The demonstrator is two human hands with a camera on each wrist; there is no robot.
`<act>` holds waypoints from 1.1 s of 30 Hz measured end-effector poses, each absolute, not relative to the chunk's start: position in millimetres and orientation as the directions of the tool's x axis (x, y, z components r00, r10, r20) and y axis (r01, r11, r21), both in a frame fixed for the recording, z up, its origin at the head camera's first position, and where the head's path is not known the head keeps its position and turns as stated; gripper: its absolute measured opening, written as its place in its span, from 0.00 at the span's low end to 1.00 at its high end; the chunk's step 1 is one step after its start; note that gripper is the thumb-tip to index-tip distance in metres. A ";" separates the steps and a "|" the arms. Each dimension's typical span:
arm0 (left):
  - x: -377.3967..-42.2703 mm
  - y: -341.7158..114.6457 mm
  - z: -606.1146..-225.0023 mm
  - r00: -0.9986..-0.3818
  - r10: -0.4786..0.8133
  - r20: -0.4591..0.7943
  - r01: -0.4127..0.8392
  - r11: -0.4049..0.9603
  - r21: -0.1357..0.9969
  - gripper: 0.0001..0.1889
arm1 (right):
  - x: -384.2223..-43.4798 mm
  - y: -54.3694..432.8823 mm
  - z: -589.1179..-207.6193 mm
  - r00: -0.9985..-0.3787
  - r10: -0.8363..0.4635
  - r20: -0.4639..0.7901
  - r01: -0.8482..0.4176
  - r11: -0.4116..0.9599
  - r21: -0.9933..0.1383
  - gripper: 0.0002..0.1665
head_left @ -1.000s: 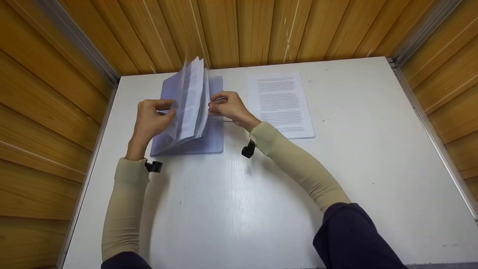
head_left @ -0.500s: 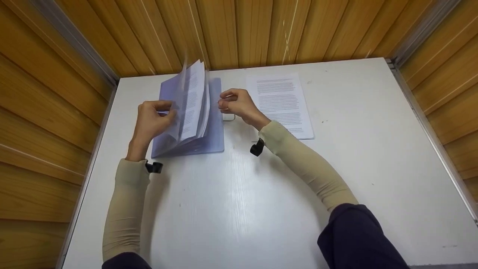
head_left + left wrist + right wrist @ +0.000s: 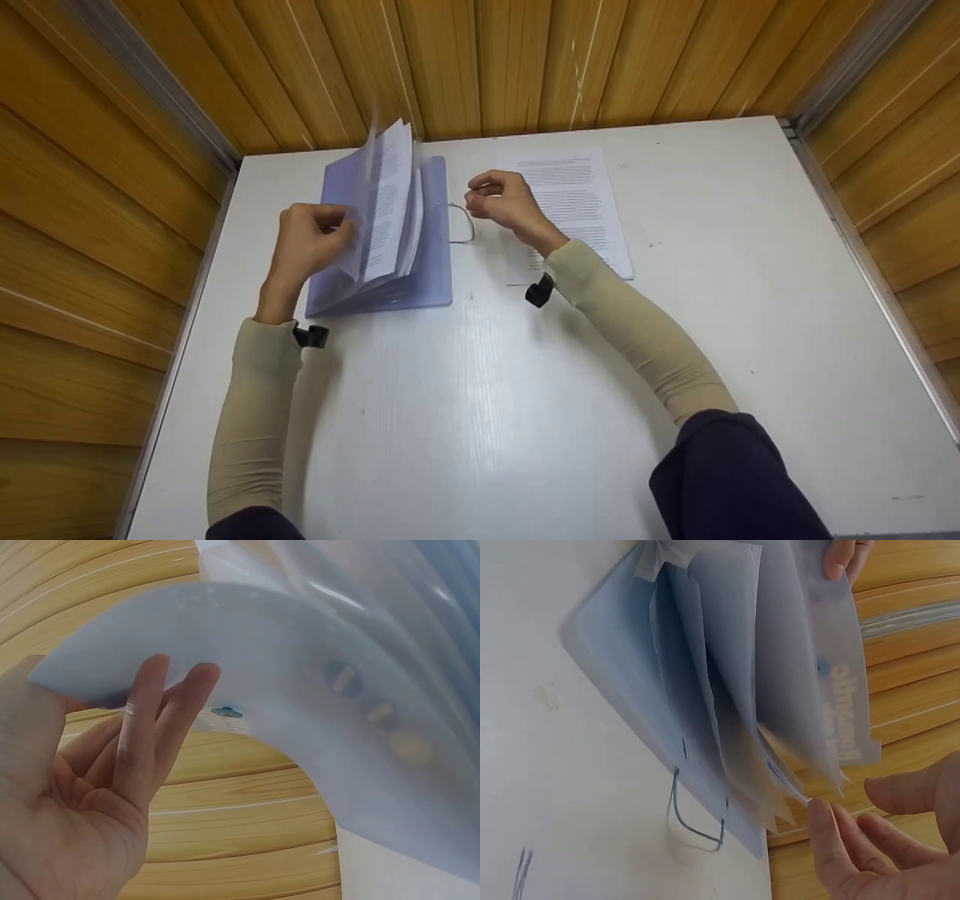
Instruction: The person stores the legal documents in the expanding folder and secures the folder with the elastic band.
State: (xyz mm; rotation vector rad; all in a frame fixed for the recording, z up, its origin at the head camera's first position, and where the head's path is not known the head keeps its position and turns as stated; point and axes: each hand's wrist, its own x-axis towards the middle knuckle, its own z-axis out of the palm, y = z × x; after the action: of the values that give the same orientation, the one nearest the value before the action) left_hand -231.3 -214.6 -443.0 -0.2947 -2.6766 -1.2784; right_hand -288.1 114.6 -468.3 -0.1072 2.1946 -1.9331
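A translucent bluish document folder [image 3: 436,259] lies at the back left, its front cover and several inner leaves raised and fanned. My left hand [image 3: 307,238] pinches the free edge of the front cover [image 3: 270,660], which bends in an arc in the left wrist view. Printed sheets [image 3: 391,206] show among the raised leaves. My right hand [image 3: 510,204] hovers right of the folder, fingers loosely bent, thumb apart from them and nothing held. From the folder's right edge sticks out an elastic loop [image 3: 701,834], just short of the right fingertips in the head view.
A stack of printed paper [image 3: 574,191] lies right of the folder, partly under the right hand and wrist in the head view. The white table [image 3: 465,420] is bounded by wood-patterned walls [image 3: 510,67] at the back and both sides.
My right hand has drawn away from the raised leaves to the right, and the elastic loop now shows in full. The left hand stays on the cover, nearly still.
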 end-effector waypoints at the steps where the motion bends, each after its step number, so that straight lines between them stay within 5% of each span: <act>1: -230.8 -213.8 -443.5 -0.966 0.111 0.235 0.253 0.614 0.748 0.18 | -288.3 119.8 -468.7 -0.977 -0.190 -0.099 0.068 0.166 -0.984 0.16; 11: -227.9 -210.6 -442.8 -0.963 0.108 0.248 0.261 0.609 0.749 0.16 | -289.8 170.8 -465.7 -0.987 -0.159 -0.029 -0.052 0.481 -0.875 0.19; 33: -224.9 -213.2 -441.2 -0.965 0.059 0.256 0.237 0.613 0.754 0.15 | -293.7 247.3 -481.6 -0.998 -0.037 -0.050 0.012 0.676 -0.737 0.29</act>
State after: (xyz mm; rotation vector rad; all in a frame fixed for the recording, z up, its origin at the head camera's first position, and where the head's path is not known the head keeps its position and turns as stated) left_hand -224.9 -213.2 -441.2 -0.2443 -2.6322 -1.2746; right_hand -293.7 247.3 -481.6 -0.0210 2.8197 -1.2408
